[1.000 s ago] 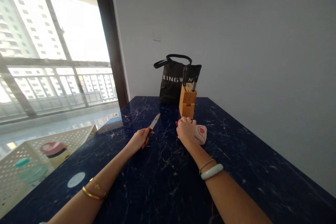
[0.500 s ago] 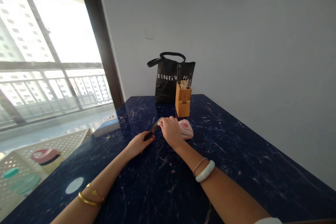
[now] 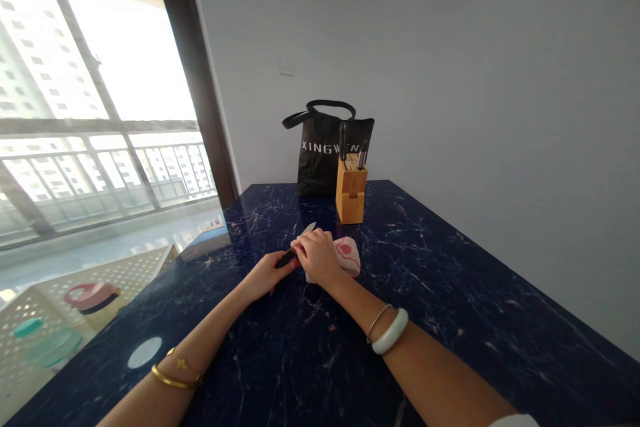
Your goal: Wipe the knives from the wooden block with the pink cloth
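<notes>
A knife (image 3: pixel 286 258) with a black handle is gripped in my left hand (image 3: pixel 267 275), its blade pointing away from me and to the right. My right hand (image 3: pixel 319 255) is closed on a folded pink and white cloth (image 3: pixel 349 255) and presses it against the knife close to the handle. The blade's tip shows beyond my right fingers; its middle is hidden under them. Behind my hands stands a wooden knife block (image 3: pixel 351 197) with black-handled knives upright in its slots.
A black tote bag (image 3: pixel 320 167) stands behind the block, near the wall. All this is on a dark blue marbled table (image 3: pixel 440 320). A round white disc (image 3: pixel 145 352) lies at its left edge. Below on the left, a perforated beige basket (image 3: pixel 145 267) holds bottles.
My right hand and the cloth have slid along the knife toward the handle, nearer to me and slightly left. More of the blade's tip now shows.
</notes>
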`<state>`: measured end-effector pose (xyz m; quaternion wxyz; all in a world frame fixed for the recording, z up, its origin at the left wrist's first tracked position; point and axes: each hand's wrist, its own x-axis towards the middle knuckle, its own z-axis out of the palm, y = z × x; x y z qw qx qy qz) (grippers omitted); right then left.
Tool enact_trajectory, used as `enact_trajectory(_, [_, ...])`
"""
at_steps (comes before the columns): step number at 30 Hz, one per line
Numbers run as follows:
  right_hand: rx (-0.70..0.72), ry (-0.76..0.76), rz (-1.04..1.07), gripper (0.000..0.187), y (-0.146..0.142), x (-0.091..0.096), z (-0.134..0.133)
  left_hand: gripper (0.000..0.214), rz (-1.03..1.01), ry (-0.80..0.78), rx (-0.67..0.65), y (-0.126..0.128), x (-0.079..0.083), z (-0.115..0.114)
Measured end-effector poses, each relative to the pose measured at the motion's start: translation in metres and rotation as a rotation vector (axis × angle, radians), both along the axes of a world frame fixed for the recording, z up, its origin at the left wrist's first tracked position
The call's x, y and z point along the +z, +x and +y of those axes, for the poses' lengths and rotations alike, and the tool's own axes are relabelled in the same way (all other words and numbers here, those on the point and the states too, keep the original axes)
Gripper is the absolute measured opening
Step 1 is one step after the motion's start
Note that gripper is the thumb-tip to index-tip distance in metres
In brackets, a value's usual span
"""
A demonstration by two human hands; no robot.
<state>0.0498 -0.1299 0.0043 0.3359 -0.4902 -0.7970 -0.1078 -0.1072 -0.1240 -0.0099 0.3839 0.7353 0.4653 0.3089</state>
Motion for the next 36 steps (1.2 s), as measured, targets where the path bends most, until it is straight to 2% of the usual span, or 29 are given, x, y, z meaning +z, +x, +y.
enact_trajectory(7, [0.162, -0.022, 0.075, 0.008, -0.002, -0.008, 0.005, 0.038, -0.014, -0.012, 0.017, 0.001, 0.001, 0.001])
enact_trajectory(13, [0.102, -0.028, 0.096, 0.01, 0.005, -0.005, 0.011, 0.032, -0.055, -0.078, 0.024, 0.002, 0.005, 0.0])
enact_trajectory(19, [0.195, 0.003, -0.022, 0.009, 0.0, -0.005, 0.007, 0.027, 0.021, -0.049, 0.073, 0.003, 0.002, 0.002])
enact_trajectory(26, [0.116, -0.004, 0.019, 0.008, -0.003, -0.006, 0.01, 0.026, 0.033, -0.052, 0.046, 0.002, 0.004, 0.002])
enact_trajectory(31, [0.185, -0.017, -0.003, 0.008, -0.005, -0.005, 0.007, 0.02, 0.035, -0.047, 0.073, 0.003, 0.001, 0.004])
enact_trajectory(36, [0.177, -0.051, 0.016, 0.007, -0.005, -0.003, 0.005, 0.022, 0.05, -0.03, 0.124, 0.006, -0.001, 0.004])
